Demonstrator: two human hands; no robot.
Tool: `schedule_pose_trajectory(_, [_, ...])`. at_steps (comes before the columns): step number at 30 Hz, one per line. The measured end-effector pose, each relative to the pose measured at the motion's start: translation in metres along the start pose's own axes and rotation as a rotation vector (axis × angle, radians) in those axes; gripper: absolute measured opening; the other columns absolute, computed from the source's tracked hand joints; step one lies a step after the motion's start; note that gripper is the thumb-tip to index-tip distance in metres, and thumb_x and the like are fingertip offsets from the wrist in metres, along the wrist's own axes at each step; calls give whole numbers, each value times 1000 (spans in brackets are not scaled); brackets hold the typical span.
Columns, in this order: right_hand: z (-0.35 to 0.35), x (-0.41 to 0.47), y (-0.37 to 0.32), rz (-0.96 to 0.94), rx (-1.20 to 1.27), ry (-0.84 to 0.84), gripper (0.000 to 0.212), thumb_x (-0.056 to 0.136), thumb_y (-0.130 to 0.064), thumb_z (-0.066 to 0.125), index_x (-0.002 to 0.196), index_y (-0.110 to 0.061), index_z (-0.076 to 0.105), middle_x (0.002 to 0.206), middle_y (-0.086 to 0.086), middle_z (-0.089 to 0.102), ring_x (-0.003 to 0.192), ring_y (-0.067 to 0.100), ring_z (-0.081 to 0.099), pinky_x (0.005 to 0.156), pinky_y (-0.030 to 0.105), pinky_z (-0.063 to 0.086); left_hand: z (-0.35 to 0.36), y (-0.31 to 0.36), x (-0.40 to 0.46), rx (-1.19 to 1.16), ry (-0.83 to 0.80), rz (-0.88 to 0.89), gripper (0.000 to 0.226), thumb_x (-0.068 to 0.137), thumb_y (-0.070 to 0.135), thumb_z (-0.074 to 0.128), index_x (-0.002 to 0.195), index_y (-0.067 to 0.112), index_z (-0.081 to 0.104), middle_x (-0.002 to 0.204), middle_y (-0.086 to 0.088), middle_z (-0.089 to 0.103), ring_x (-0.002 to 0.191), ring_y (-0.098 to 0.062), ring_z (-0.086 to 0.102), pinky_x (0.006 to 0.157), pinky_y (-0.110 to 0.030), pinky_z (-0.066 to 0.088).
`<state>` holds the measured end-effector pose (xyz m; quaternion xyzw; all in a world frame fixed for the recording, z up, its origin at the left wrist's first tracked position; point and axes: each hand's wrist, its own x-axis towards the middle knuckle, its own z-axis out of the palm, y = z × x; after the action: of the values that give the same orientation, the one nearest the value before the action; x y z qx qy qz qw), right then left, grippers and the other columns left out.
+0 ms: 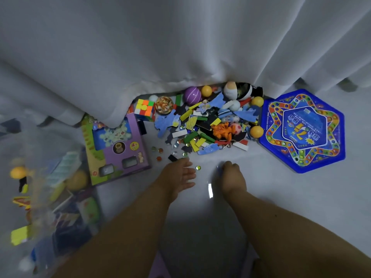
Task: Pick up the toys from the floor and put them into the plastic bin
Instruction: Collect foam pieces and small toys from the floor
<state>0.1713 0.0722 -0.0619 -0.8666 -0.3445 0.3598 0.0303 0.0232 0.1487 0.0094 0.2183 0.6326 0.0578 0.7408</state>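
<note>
Both hands low over the floor (281, 197), just short of the toy pile (204, 125). Left hand (178, 175) is loose, fingers straight and slightly spread, pointing right, holding nothing; its fingertips sit beside a black tile (172, 157) and a green marble (198, 167). Right hand (232, 177) is knuckles-up with fingers curled under; a sliver of blue shows at its left edge, so it's probably gripping something small, but the view doesn't settle what. Pile sits against the curtain (160, 47) hem: cube (145, 109), purple ball (192, 95), yellow balls (256, 131), orange figure (223, 131), plush (237, 91), plus flat blocks, blue puzzle pieces and scattered marbles. Blue hexagonal board (303, 130) lies flat right of the pile, touching it. Purple box (117, 149) lies flat left of the pile, top corner tucked under the curtain. Bin (40, 197) is at far left, clear-walled and blurred, near the purple box; through the wall you can make out a yellow ball, yellow blocks and a pale blue piece inside. A white strip (210, 190) lies on the floor between the two wrists.
</note>
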Motion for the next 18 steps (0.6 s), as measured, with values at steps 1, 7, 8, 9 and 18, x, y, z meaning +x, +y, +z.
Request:
schedule_pose_trajectory(1, [3, 2, 3, -20, 0, 22, 22, 91, -11, 51, 113, -9, 54, 114, 14, 49, 97, 32, 59, 83, 36, 47, 0, -1, 4, -44, -4, -15, 31, 98, 35, 46, 108, 8, 58, 103, -10, 61, 103, -26, 58, 85, -39, 50])
schedule_pose_trajectory(7, [3, 12, 4, -89, -123, -3, 15, 85, -13, 56, 99, -8, 61, 101, 10, 62, 92, 26, 60, 76, 28, 46, 3, -10, 22, -160, 20, -87, 43, 98, 37, 45, 125, 5, 54, 127, -15, 55, 121, -29, 52, 94, -41, 44])
schedule_pose_trajectory(8, [1, 12, 3, -83, -130, -18, 16, 85, -14, 57, 100, -9, 60, 99, 9, 63, 92, 26, 60, 76, 29, 47, 4, -11, 23, -164, 26, -91, 43, 98, 36, 46, 127, 5, 53, 129, -15, 54, 123, -29, 51, 94, -41, 44])
schedule_pose_trajectory(9, [0, 12, 1, -77, -96, -27, 14, 85, -14, 58, 98, -10, 60, 96, 8, 64, 91, 25, 61, 76, 30, 48, 6, -13, 24, -171, 32, -95, 44, 98, 35, 46, 128, 4, 52, 129, -15, 54, 124, -30, 50, 96, -41, 43])
schedule_pose_trajectory(18, [-17, 0, -39, -291, 517, 61, 15, 80, -2, 60, 83, -14, 68, 82, -2, 62, 76, 13, 56, 66, 19, 43, 26, -5, 34, -404, -18, -26, 28, 101, 8, 36, 80, 7, 54, 66, -9, 57, 60, -15, 55, 63, -27, 48])
